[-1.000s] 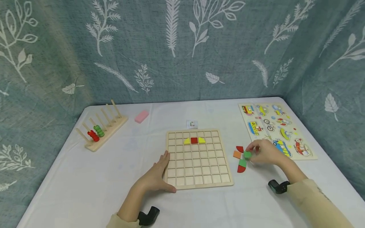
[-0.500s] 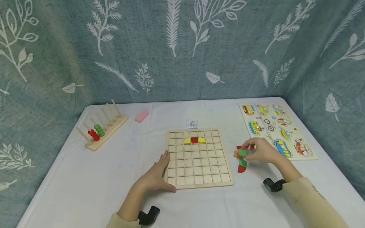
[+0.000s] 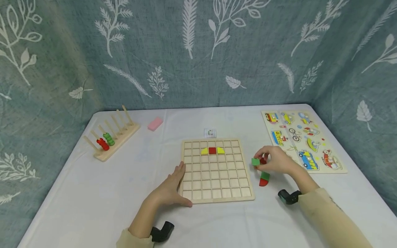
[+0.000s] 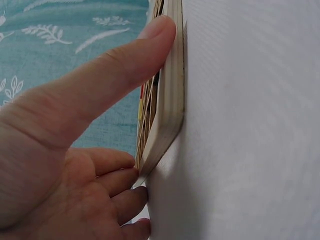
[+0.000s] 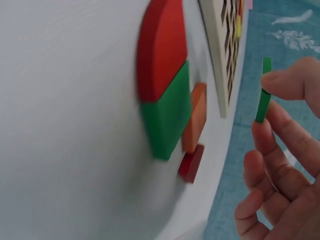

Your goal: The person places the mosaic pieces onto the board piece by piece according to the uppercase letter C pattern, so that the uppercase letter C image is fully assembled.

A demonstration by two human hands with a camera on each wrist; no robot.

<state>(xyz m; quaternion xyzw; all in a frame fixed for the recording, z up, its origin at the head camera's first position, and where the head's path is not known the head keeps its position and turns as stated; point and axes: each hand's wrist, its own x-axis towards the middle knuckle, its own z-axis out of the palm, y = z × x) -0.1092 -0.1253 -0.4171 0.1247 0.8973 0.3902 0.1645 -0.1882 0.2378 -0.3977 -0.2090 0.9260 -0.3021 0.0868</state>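
Note:
My right hand pinches a green square tile between thumb and fingertips, raised off the table just right of the wooden grid board. In the right wrist view, that green tile is seen edge-on. Below the hand lie another green square tile, a red quarter-round tile, an orange tile and a dark red tile. My left hand rests against the board's near left corner, thumb on the front edge, fingers along the left side. On the board, a red square sits between two yellow quarter-rounds.
A small patterned card lies behind the board. Far left stands a wooden peg rack with red and green beads, beside a pink block. A vehicle picture puzzle lies at the right, close to my right hand.
My right hand has moved left with the green tile, from the right of the loose tiles to over them, towards the board. The left hand stays at the board's corner.

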